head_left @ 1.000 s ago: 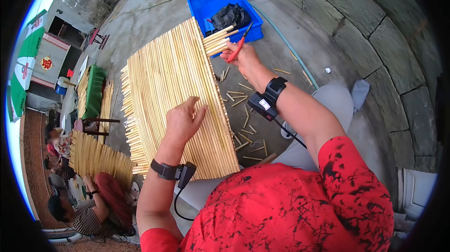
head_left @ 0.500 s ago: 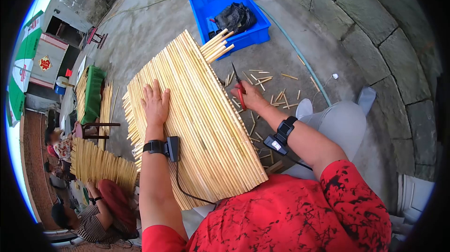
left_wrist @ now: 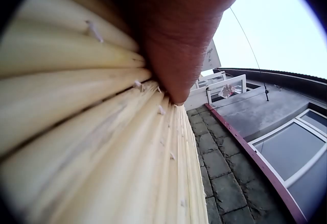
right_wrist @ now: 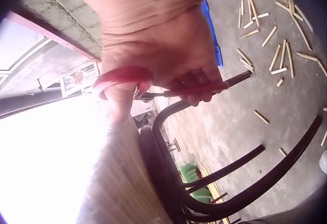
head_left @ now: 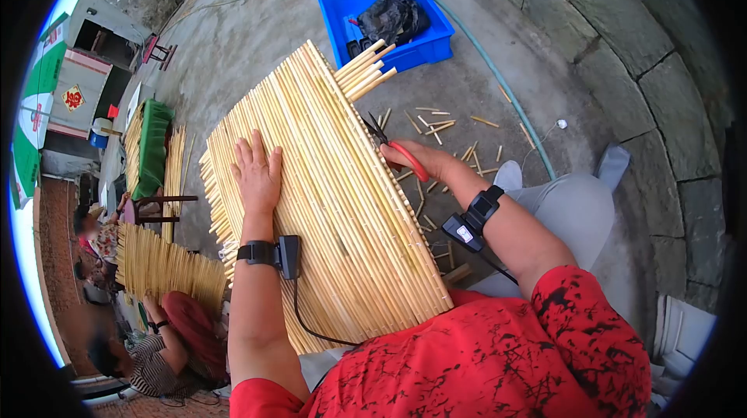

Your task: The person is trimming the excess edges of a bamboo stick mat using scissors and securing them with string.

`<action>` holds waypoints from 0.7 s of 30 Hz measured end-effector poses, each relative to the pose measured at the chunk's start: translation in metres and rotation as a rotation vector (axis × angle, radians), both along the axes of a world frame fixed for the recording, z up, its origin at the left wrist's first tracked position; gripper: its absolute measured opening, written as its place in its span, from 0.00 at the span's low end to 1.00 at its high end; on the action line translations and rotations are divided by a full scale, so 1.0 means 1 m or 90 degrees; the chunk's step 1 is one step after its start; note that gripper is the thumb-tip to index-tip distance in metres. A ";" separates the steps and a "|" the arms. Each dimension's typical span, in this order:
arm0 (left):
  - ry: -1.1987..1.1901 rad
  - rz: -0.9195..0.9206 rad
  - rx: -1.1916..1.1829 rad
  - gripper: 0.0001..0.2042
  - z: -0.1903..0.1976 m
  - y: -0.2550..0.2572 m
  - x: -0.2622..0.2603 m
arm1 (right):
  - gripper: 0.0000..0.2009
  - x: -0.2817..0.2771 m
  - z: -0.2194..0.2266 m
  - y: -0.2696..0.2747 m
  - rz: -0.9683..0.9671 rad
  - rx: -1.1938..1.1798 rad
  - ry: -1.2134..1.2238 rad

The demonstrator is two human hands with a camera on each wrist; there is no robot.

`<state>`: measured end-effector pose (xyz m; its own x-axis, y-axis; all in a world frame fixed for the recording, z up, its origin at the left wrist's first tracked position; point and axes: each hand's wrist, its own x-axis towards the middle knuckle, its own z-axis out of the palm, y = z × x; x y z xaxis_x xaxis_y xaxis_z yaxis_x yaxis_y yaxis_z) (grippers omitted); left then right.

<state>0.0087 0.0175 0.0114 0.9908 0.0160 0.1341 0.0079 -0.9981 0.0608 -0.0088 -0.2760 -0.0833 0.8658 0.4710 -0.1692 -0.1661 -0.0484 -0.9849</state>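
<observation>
A mat of pale straw-coloured sticks [head_left: 334,208], bound side by side, lies tilted in front of the person. My left hand [head_left: 258,177] rests flat on it, fingers spread. In the left wrist view, that hand [left_wrist: 176,35] meets the sticks, where short white thread ends [left_wrist: 94,31] stick out. At the mat's right edge, my right hand [head_left: 424,158] holds red-handled scissors [head_left: 421,171], their dark blades pointing at the border. The right wrist view shows the thumb through a red loop [right_wrist: 122,76]. Several longer sticks [head_left: 366,74] jut from the mat's far right corner.
A blue crate [head_left: 428,48] with a black plastic bag [head_left: 395,18] stands beyond the mat. Cut stick pieces [head_left: 440,129] litter the concrete on the right. Dark curved metal bars [right_wrist: 245,198] lie under the mat. Another person [head_left: 148,360] sits at the left beside a second stick mat [head_left: 167,258].
My left hand has moved onto the mat and lies flat. The right hand has brought the scissors back from the jutting sticks to the mat's right edge. The mat has shifted slightly.
</observation>
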 end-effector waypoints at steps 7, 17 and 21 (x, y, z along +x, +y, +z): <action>-0.025 0.006 0.006 0.30 -0.005 0.001 0.000 | 0.30 0.015 0.032 -0.004 0.022 0.052 0.081; -0.051 0.000 0.003 0.31 -0.002 -0.004 -0.003 | 0.30 0.033 0.068 0.017 0.046 -0.015 0.057; -0.055 0.006 0.008 0.31 0.001 -0.007 -0.005 | 0.39 0.037 0.073 0.020 0.047 -0.086 0.089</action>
<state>0.0039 0.0104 0.0129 0.9753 0.0235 0.2196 0.0132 -0.9987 0.0485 0.0282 -0.2559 -0.0101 0.7930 0.4979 -0.3510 -0.2917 -0.1954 -0.9363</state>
